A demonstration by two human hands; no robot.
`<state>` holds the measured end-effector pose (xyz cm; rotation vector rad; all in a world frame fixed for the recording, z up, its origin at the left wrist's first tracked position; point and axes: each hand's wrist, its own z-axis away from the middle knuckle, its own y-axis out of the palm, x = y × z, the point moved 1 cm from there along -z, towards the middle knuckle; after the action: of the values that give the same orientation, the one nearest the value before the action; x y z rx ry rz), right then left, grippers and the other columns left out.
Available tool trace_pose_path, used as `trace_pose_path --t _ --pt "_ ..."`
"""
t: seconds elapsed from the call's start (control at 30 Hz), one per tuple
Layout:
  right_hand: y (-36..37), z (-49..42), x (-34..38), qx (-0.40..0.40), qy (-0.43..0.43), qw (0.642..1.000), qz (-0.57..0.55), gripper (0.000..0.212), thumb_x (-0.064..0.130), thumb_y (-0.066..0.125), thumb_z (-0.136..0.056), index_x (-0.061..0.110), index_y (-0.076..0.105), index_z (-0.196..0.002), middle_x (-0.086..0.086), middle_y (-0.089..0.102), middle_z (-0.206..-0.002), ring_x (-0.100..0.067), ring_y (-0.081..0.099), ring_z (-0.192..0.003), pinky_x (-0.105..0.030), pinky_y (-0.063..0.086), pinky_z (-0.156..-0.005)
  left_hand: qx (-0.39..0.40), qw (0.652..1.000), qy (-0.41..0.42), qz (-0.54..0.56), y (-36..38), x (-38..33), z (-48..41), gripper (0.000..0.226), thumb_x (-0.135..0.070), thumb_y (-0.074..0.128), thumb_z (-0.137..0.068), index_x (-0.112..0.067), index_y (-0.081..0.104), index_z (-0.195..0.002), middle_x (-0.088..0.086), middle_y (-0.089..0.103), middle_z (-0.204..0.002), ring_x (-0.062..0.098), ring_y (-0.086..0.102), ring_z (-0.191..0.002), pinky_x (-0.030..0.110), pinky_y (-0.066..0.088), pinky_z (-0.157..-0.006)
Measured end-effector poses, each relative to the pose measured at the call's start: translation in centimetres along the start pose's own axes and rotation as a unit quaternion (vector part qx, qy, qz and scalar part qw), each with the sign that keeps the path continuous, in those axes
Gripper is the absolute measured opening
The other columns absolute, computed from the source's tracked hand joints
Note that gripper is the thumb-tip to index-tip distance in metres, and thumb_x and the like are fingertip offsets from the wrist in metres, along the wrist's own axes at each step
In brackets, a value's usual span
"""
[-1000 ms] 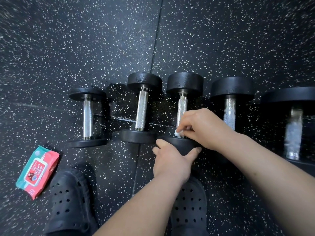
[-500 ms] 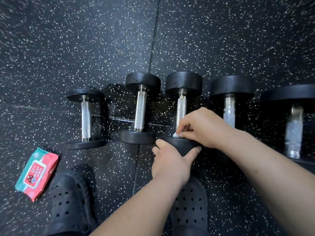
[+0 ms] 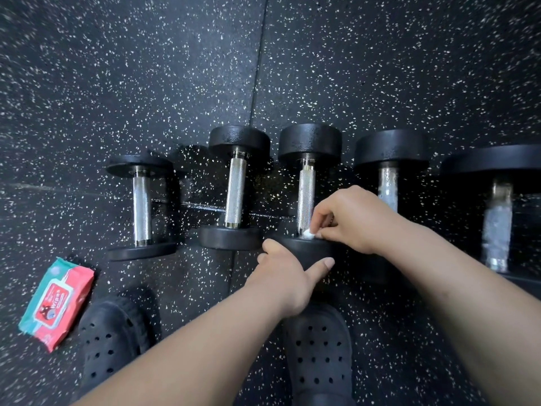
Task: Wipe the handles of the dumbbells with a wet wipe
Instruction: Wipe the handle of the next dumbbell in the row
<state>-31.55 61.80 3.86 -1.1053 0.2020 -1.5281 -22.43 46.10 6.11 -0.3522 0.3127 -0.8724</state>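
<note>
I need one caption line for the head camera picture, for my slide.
Right hand holds a white wet wipe against the middle dumbbell's handle while the left hand grips its near weight.

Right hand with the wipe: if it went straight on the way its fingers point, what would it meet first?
The middle dumbbell's handle, at its near end. The right hand points leftward in the picture, and the wet wipe it pinches looks pressed there, though contact is hard to confirm.
</note>
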Motion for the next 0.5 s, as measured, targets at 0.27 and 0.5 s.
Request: trace_pose_path --t 0.27,0.5 --pt "0.8 0.2 0.6 -0.028 0.000 0.998 -0.054 0.011 0.034 0.086 -0.083 0.043 0.079 -0.083 0.025 0.070 -0.069 0.008 0.066 -0.075 -0.029 0.058 -0.080 0.024 0.995 -0.032 -0.096 -0.9 -0.5 0.3 0.128 -0.094 0.047 -0.079 -0.001 0.006 -0.157 0.016 0.064 -0.131 0.037 0.063 -0.117 0.042 0.051 -0.094" --pt "0.0 0.1 -0.3 0.037 0.021 0.994 -0.097 0.006 0.036 0.086 -0.084 0.039 0.082 -0.084 0.022 0.076 -0.077 0.007 0.070 -0.078 -0.027 0.059 -0.084 0.046 0.981 -0.061 -0.177 -1.9 -1.3 0.4 0.101 -0.093 0.048 -0.081 -0.014 0.028 -0.140 0.013 0.062 -0.116 0.038 0.063 -0.117 0.046 0.052 -0.100"
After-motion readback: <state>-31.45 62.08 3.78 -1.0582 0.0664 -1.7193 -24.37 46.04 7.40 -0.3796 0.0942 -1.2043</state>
